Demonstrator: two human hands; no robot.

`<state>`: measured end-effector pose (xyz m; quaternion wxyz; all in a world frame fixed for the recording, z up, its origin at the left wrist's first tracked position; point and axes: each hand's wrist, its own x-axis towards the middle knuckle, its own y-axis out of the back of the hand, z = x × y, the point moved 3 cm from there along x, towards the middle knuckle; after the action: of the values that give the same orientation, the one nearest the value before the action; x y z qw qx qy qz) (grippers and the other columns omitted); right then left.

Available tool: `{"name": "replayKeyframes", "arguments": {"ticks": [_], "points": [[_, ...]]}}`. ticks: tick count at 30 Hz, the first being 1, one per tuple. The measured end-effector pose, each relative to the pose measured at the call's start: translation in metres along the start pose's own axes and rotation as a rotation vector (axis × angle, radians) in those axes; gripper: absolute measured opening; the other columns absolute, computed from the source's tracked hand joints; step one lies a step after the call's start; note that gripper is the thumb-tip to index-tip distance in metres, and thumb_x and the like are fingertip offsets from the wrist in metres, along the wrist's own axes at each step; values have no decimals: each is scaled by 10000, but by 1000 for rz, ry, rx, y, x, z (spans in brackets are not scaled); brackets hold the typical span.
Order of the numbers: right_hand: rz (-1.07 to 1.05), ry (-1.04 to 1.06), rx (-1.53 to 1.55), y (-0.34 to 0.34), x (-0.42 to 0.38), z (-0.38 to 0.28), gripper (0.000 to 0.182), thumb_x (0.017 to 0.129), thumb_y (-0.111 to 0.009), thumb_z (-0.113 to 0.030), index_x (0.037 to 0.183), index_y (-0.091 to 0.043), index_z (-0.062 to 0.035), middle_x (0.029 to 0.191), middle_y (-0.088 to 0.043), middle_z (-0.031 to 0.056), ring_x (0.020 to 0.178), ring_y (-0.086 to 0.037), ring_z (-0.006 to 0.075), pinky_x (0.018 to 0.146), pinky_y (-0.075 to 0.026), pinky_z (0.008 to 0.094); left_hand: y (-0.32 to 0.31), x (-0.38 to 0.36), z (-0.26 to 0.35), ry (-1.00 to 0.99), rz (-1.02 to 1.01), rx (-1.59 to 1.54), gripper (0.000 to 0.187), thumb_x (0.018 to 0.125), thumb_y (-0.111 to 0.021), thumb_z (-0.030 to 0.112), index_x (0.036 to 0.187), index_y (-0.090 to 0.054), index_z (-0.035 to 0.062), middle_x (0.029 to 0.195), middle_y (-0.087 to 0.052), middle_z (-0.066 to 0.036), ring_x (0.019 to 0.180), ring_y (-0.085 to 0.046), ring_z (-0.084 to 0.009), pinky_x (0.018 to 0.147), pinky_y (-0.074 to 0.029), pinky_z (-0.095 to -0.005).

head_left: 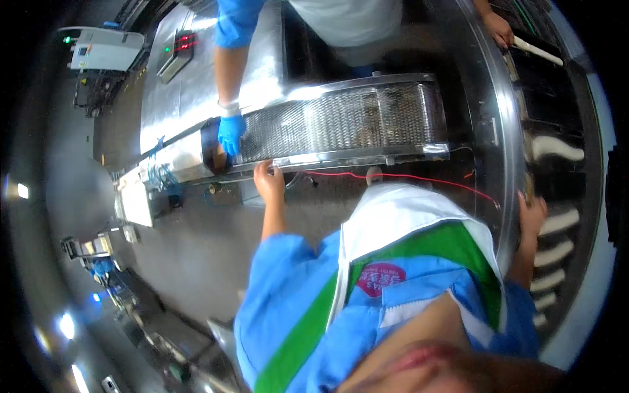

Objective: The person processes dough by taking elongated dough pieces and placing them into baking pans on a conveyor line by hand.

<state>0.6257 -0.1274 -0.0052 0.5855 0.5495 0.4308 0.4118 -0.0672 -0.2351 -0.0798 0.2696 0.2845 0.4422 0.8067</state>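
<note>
My left hand (268, 182) is at the near edge of a mesh conveyor (341, 121), its fingers curled on the metal side frame (301, 159). At right, my right hand (533, 214) sits at the inner edge of the dark tray line (557, 187), fingers partly hidden against that edge. Beside it lie several pale, curved dough strips (559, 223). Another such strip, larger and pale (555, 149), rests further up the line. Across the conveyor, a co-worker's blue-gloved hand (231, 133) reaches down at the belt's left end.
The co-worker's other hand (499, 30) is at a pale dough strip (537, 50). A steel rail (508, 118) runs along the tray line. A red cord (406, 177) hangs below the conveyor. A steel table (196, 98) carries a box with a red display (177, 56).
</note>
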Motion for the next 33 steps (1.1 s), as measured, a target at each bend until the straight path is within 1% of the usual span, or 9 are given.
{"name": "replayKeyframes", "arguments": {"ticks": [4, 5, 8, 10, 19, 21, 22, 24, 33], "points": [[175, 79, -55, -23, -6, 8, 612, 767, -584, -538, 861, -603, 67, 1118, -525, 276, 1131, -437, 387, 973, -332, 439, 3, 0, -14, -63, 15, -21, 251, 690, -628, 104, 931, -614, 36, 1042, -570, -149, 1029, -499, -330, 888, -397, -392], [71, 62, -56, -14, -8, -1, 629, 765, -584, -539, 882, -599, 78, 1129, -518, 286, 1139, -434, 385, 983, -324, 426, 5, 1, -17, -17, -26, -41, 253, 700, -629, 108, 940, -610, 31, 1069, -556, -156, 1034, -489, -341, 887, -397, -389], [169, 68, -60, -38, -11, 24, 650, 770, -576, -541, 903, -591, 95, 1125, -520, 286, 1142, -432, 382, 988, -318, 426, 0, -6, -28, 50, -67, 54, 263, 708, -625, 108, 959, -608, 30, 1087, -544, -165, 1026, -492, -343, 887, -396, -391], [63, 72, -11, -33, -2, 2, 681, 775, -571, -547, 950, -584, 111, 1136, -516, 288, 1143, -433, 388, 989, -325, 427, -6, 8, -41, -4, -7, 47, 280, 705, -630, 127, 969, -612, 38, 1103, -538, -174, 1031, -490, -346, 900, -388, -403], [220, 106, -91, -26, -12, -5, 663, 775, -596, -520, 978, -571, 110, 1106, -526, 293, 1120, -448, 411, 958, -354, 453, 0, 18, -45, 81, -66, 2, 351, 680, -640, 126, 1018, -594, 45, 1153, -505, -179, 1079, -461, -347, 929, -374, -413], [218, 87, -164, -33, -3, 4, 594, 773, -583, -525, 1040, -601, 5, 1133, -541, 211, 1148, -434, 363, 977, -330, 429, -2, 22, -49, 76, 0, 67, 436, 671, -647, 127, 1086, -553, 35, 1167, -490, -199, 1086, -454, -365, 937, -367, -422], [217, 89, -165, -38, -1, 7, 594, 773, -583, -525, 1040, -601, 5, 1133, -541, 211, 1148, -434, 363, 977, -330, 429, -5, 24, -53, 78, 0, 69, 436, 671, -647, 127, 1086, -553, 35, 1167, -490, -199, 1086, -454, -365, 937, -367, -422], [212, 119, -81, -31, -4, -4, 709, 762, -597, -544, 1000, -556, 124, 1127, -514, 303, 1146, -433, 399, 979, -339, 445, -5, 30, -59, 67, 93, 142, 524, 665, -651, 125, 1154, -496, 20, 1188, -469, -217, 1098, -444, -379, 949, -359, -425], [218, 68, -109, -33, -7, -2, 734, 757, -585, -565, 1029, -560, 116, 1137, -519, 294, 1159, -427, 396, 982, -342, 444, 2, 62, -71, 130, 11, 143, 584, 663, -643, 131, 1203, -457, 9, 1241, -438, -225, 1159, -410, -381, 985, -335, -424]]}}
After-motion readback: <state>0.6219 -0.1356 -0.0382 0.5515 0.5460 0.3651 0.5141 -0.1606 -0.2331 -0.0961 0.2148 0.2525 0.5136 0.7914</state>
